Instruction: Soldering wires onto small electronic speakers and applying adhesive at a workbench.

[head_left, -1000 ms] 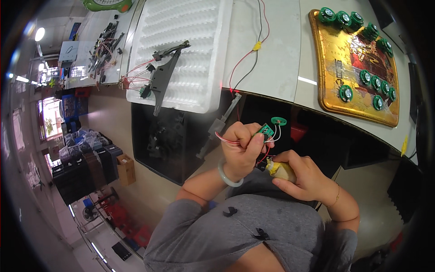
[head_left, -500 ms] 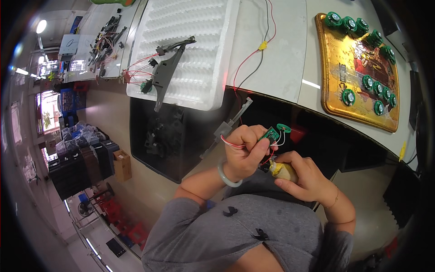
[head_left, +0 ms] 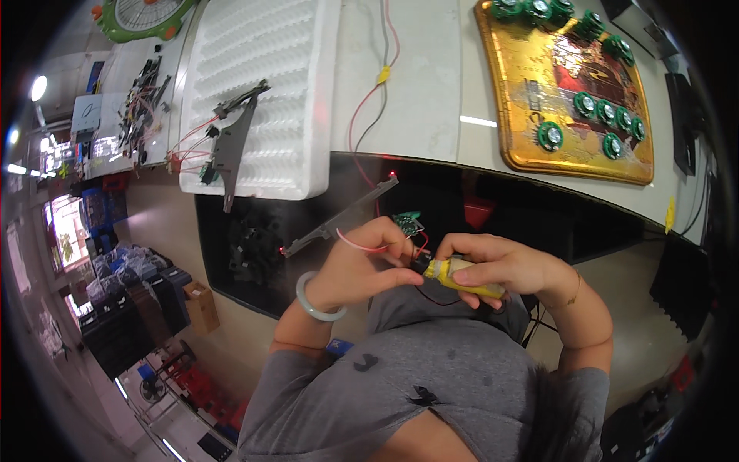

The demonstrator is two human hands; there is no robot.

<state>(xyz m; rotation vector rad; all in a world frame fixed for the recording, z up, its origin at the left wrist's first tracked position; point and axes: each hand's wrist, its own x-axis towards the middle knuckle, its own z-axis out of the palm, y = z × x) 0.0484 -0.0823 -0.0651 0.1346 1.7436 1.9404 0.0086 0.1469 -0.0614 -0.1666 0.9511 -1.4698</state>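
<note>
My right hand (head_left: 504, 266) is wrapped around a yellow taped pack (head_left: 469, 286), which looks like a battery. A small black connector (head_left: 421, 262) sits at the pack's left end, between the thumb and forefinger of my left hand (head_left: 358, 266). Just beyond the left fingers a green circuit board (head_left: 408, 223) with wires shows, partly hidden. Red and white wires run over the left hand towards a long grey plastic bar (head_left: 339, 219), slanting beyond it. A small red light glows at each end of the bar.
On the bench, a white foam tray (head_left: 315, 146) bears a dark plastic bracket (head_left: 235, 142) with wires. A gold tray (head_left: 516, 158) at right holds several green round parts. Red and black wires with yellow tape (head_left: 383, 75) lie between them. Below stands a black bin (head_left: 219, 269) with dark parts.
The red lights at the bar's ends now glow; they were dark before. My left fingers have shifted from the circuit board to the connector beside the yellow pack. The whole view has shifted.
</note>
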